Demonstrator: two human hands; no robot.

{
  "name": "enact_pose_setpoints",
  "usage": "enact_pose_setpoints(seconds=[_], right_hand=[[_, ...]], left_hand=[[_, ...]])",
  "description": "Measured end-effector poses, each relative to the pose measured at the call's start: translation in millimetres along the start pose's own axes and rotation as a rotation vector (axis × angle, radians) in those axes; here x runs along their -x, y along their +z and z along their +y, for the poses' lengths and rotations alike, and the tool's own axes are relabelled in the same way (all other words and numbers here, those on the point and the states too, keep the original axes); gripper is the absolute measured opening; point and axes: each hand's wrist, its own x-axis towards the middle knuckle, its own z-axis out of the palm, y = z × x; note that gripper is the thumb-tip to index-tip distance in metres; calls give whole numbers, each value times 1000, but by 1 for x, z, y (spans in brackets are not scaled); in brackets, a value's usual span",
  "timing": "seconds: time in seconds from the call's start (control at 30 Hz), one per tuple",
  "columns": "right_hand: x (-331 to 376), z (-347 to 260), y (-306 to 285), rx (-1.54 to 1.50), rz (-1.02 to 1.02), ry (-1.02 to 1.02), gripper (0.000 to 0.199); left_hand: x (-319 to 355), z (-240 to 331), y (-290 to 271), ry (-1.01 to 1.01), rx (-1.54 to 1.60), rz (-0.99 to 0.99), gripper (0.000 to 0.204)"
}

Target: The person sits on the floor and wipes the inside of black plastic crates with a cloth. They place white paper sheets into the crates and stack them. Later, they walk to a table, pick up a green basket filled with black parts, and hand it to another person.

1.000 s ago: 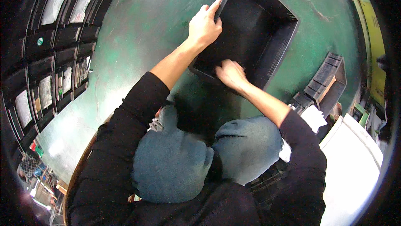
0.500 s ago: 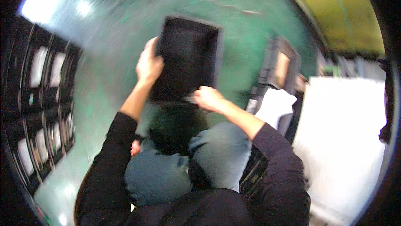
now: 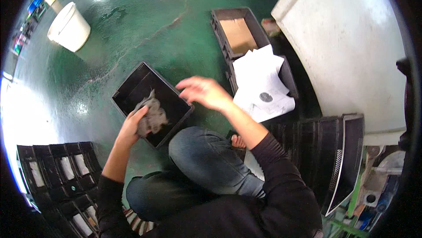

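Note:
A black plastic bin (image 3: 148, 79) sits in front of my knees, turned cornerwise, its dark inside facing up. My left hand (image 3: 132, 126) is closed on a crumpled grey rag (image 3: 151, 115) over the bin's near left part. To the right, my right hand (image 3: 204, 92) is raised beside the bin's right corner, slightly blurred, its fingers apart and nothing in them. The rag covers part of the bin's inside.
Right of me, white papers (image 3: 259, 77) lie on a black crate, and a crate with cardboard (image 3: 239, 35) stands beyond. Stacked black bins (image 3: 316, 154) are at my right, more bins (image 3: 57, 172) at lower left. A white bucket (image 3: 70, 29) stands far left on the green floor.
My view has swung to the right. The bin is lower and turned cornerwise. My left hand has let go of its side and holds the rag; my right hand has left its near edge.

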Motion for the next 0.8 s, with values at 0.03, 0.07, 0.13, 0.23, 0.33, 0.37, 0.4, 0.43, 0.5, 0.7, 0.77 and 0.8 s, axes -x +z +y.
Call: enact_pose_setpoints(seconds=[0.03, 0.07, 0.13, 0.23, 0.33, 0.37, 0.4, 0.43, 0.5, 0.7, 0.77, 0.8], right_hand=[[16, 9, -35, 58, 249, -52, 24], [36, 19, -76, 306, 495, 38, 22], [87, 41, -163, 750, 982, 329, 18], [166, 77, -275, 1201, 1160, 547, 16], [204, 111, -341, 1429, 994, 692, 23], [205, 120, -354, 1370, 1003, 710, 26], [202, 128, -364, 1395, 993, 759, 31], [196, 133, -370, 1359, 977, 820, 35], [183, 135, -375, 1357, 915, 822, 38], [168, 99, -358, 1386, 843, 1079, 44], [174, 84, -347, 1155, 770, 1197, 64], [179, 77, -341, 1107, 689, 1309, 68]], left_hand=[[16, 4, -5, -18, 1, 73, 45], [30, 8, -13, -5, -66, 87, 44], [62, 16, -36, -18, -144, 133, 42], [106, 19, -64, -63, -203, 310, 42], [137, 19, -74, -106, -230, 355, 41], [143, 19, -74, -124, -235, 339, 41], [148, 18, -72, -133, -176, 386, 41], [152, 18, -70, -210, -263, 445, 40], [156, 13, -68, -364, -422, 577, 39], [147, -19, -76, -328, -365, 504, 35], [140, -30, -80, -329, -357, 442, 35], [135, -35, -81, -340, -328, 414, 34]])
